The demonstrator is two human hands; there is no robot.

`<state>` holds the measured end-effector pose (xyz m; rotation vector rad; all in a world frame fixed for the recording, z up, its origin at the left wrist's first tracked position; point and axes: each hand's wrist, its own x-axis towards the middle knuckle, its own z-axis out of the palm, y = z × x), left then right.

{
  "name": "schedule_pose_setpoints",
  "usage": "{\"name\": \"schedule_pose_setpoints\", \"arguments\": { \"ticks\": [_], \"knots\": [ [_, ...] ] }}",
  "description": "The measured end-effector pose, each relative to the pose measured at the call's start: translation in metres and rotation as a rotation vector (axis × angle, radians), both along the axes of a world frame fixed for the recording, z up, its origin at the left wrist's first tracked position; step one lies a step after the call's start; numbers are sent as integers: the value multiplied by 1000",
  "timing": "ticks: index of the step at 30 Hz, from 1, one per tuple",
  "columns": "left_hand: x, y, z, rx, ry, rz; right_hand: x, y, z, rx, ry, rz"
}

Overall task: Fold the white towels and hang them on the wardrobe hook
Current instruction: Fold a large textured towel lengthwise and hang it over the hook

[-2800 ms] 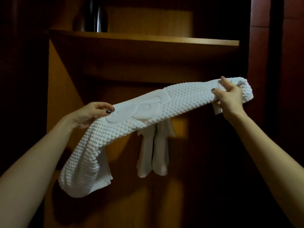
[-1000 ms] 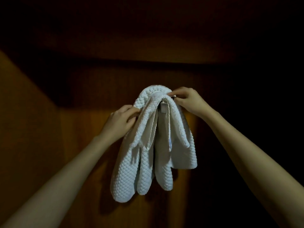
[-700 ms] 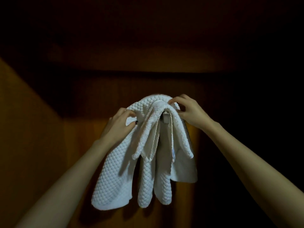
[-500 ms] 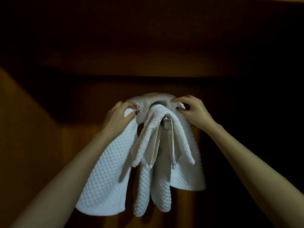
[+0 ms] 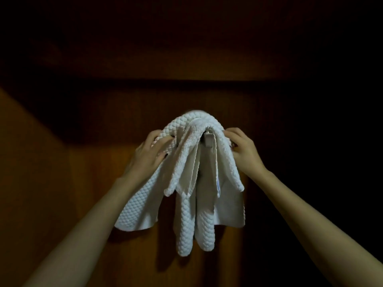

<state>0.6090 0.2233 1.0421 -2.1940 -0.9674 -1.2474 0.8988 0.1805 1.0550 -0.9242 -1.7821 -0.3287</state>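
White towels (image 5: 187, 183) between left hand (image 5: 148, 156) and right hand (image 5: 244, 154)

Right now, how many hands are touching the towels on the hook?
2. The left hand grips the waffle-textured fold at the upper left of the white towels; the right hand holds the upper right edge, beside the metal hook.
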Motion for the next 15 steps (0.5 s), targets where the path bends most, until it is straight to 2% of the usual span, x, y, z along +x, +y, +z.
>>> {"name": "schedule_pose_setpoints", "arguments": {
  "ticks": [4,7,13,15],
  "knots": [
    [-13,-8,-57,-24,-182,-118,9,-16,-27,35,252,9],
    [-14,-19,-108,-145,-268,-103,19,-21,-81,-23,285,2],
    [2,-29,-173,-398,-215,68,5,-15,-168,-263,324,26],
    [12,-27,-181,-330,-108,89,1,-10,-181,-309,290,-11]
  ]
}}
